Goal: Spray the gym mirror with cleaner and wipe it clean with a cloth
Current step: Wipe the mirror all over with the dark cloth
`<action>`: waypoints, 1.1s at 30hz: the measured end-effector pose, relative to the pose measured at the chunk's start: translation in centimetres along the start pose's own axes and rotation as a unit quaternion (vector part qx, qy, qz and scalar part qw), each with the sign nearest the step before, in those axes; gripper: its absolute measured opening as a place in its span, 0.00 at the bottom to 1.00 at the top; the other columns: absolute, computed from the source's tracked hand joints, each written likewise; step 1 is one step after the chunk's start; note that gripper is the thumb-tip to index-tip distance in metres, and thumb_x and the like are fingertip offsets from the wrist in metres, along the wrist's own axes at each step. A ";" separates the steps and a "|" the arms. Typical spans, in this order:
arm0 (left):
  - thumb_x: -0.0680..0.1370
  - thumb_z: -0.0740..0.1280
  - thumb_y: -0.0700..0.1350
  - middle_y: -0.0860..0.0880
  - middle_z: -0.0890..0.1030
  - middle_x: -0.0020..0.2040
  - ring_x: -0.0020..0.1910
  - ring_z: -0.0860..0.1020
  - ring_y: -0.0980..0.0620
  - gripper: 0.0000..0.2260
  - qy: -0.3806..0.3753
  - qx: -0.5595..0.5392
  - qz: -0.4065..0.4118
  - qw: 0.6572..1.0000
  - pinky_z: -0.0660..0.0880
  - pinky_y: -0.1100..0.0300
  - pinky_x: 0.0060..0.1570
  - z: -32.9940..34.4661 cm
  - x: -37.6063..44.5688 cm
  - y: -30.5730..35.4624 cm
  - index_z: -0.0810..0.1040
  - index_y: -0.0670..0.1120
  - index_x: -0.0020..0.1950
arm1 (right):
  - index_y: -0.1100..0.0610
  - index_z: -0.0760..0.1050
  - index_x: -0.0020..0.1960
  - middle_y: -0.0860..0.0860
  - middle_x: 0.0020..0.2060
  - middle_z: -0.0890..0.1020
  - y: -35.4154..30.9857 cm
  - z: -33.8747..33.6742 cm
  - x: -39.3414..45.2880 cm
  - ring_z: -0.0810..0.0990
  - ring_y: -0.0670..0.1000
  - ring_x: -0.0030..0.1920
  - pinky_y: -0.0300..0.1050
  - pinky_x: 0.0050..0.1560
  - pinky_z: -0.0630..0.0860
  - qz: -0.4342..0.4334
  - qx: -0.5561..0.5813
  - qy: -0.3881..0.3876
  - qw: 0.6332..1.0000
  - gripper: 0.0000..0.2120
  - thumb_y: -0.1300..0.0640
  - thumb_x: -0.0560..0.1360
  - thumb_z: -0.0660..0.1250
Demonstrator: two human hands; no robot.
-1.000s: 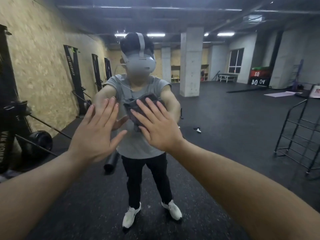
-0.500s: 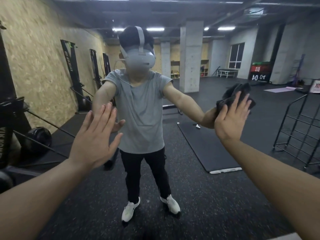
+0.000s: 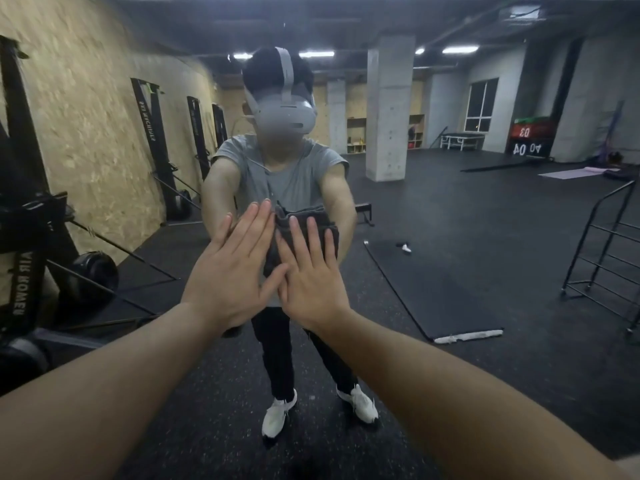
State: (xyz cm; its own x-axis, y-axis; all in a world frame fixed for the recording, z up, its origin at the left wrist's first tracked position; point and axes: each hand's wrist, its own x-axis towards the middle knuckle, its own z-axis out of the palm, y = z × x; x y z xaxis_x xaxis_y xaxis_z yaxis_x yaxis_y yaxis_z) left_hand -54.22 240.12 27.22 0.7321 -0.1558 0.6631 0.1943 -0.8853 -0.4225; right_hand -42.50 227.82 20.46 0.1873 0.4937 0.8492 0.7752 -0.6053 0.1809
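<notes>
The mirror (image 3: 450, 271) fills nearly the whole frame, and a dark grey cloth (image 3: 304, 223) lies bunched flat against it just above the middle of the picture. The right hand (image 3: 311, 275) presses the cloth to the glass with straight, slightly spread fingers, its palm covering the lower part of the cloth. The left hand (image 3: 232, 268) lies flat on the glass just beside it, fingers straight and close together, its thumb touching the base of the right hand; it holds nothing. Both bare forearms run up from the lower corners of the frame and meet at the centre. In the reflection behind the hands stands the person in a grey shirt, black trousers and white shoes (image 3: 277, 414), with a grey headset (image 3: 284, 112) on the head. A dark floor mat (image 3: 433, 289) lies at centre right of the frame, and a black wire rack (image 3: 602, 258) stands at the right edge. A concrete pillar (image 3: 388, 109) rises in the upper middle. Along the left side a chipboard wall (image 3: 86, 133) carries black exercise machines (image 3: 152, 140).
</notes>
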 end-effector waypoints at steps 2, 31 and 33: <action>0.83 0.44 0.62 0.41 0.53 0.83 0.83 0.50 0.47 0.35 0.001 0.005 0.004 1.000 0.54 0.43 0.80 0.1 -0.1 -0.3 0.55 0.38 0.82 | 0.57 0.52 0.83 0.58 0.82 0.52 0.7 -0.4 0.2 0.47 0.60 0.82 0.60 0.81 0.41 -0.021 -0.007 0.012 1.000 0.29 0.48 0.85 0.50; 0.83 0.48 0.61 0.45 0.46 0.84 0.83 0.42 0.51 0.34 -0.037 -0.005 -0.117 0.992 0.48 0.44 0.80 2.5 -4.7 3.1 0.49 0.42 0.83 | 0.62 0.51 0.82 0.68 0.80 0.54 12.4 -1.2 -6.2 0.48 0.69 0.80 0.63 0.80 0.38 0.248 0.042 0.103 0.962 0.31 0.50 0.84 0.52; 0.82 0.50 0.60 0.44 0.48 0.84 0.83 0.45 0.49 0.35 -0.035 0.001 -0.093 0.995 0.50 0.44 0.80 2.7 -5.0 2.2 0.52 0.41 0.83 | 0.59 0.48 0.83 0.65 0.81 0.52 8.0 -0.1 -5.7 0.43 0.66 0.81 0.62 0.80 0.37 0.189 0.041 0.074 0.978 0.31 0.49 0.84 0.51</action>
State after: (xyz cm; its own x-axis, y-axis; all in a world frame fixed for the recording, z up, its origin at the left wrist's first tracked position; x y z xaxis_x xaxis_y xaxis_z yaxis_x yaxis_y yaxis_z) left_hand -55.64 240.13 21.29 0.7272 0.0423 0.6851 0.3326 -0.8949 -0.2977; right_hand -37.37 220.10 17.15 0.3849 0.1446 0.9115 0.7145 -0.6719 -0.1951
